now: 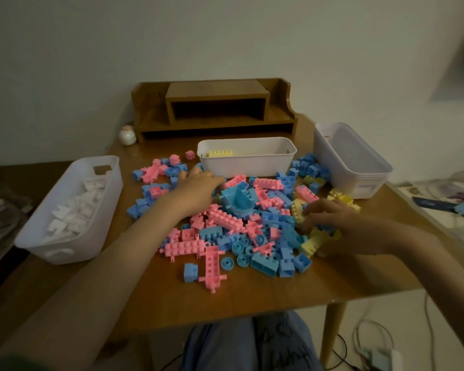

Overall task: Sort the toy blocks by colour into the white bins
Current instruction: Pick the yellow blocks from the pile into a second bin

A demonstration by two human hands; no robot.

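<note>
Blocks (225,223) leave table's (252,303) near edge bare; right fingers (316,210) grip yellow blocks (297,210), left fingers (196,172) unclear.

1. We see a dim, underexposed room; colours look muted and greyish.
2. Light is soft and even; we cannot tell its source.
3. Shadows are faint: only soft shade under the bins (247,164) and blocks (225,220) on the tabletop (252,298).
4. The tabletop carries a weak sheen.
5. Motion blur smears the right grip (332,226), and more lightly the left grip (198,190).
6. The wide lens bows the tabletop's edges and stretches both forearms (134,253) toward the lower corners.
7. The corners darken, and clutter (445,204) at either side is soft.
</note>
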